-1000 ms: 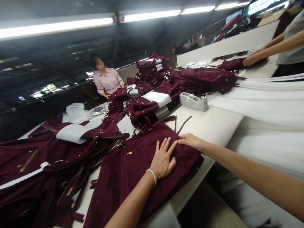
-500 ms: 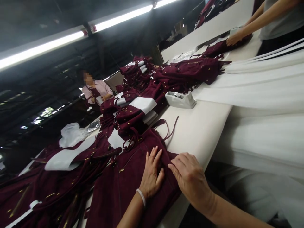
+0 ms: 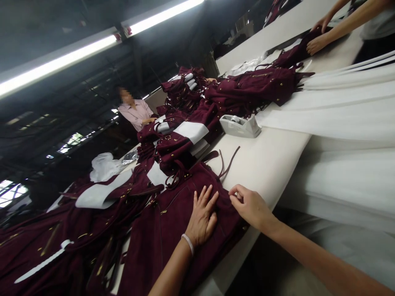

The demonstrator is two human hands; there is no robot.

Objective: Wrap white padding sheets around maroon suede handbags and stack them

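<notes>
A maroon bag [image 3: 173, 230] lies flat in front of me on the pale tabletop, with a zipper and thin straps at its far end. My left hand [image 3: 202, 218] rests on the bag, palm down with fingers spread; a white band circles that wrist. At the bag's right edge, my right hand [image 3: 250, 206] has thumb and forefinger pinched together. Whatever may be between those fingertips is too small to make out. Just beyond the bag lies a white sheet of paper [image 3: 158, 174].
A grey tape dispenser [image 3: 240, 126] stands on the table [image 3: 268, 156]. More maroon bags [image 3: 247, 92] with white paper are heaped on the left and beyond. White cloth [image 3: 345, 119] hangs at right. One co-worker [image 3: 135, 113] is across; another's hands [image 3: 319, 39] handle maroon material, upper right.
My right hand has lifted slightly at the bag's edge, its fingers curled into a tighter pinch. The left hand stays flat on the bag. The view has shifted a little.
</notes>
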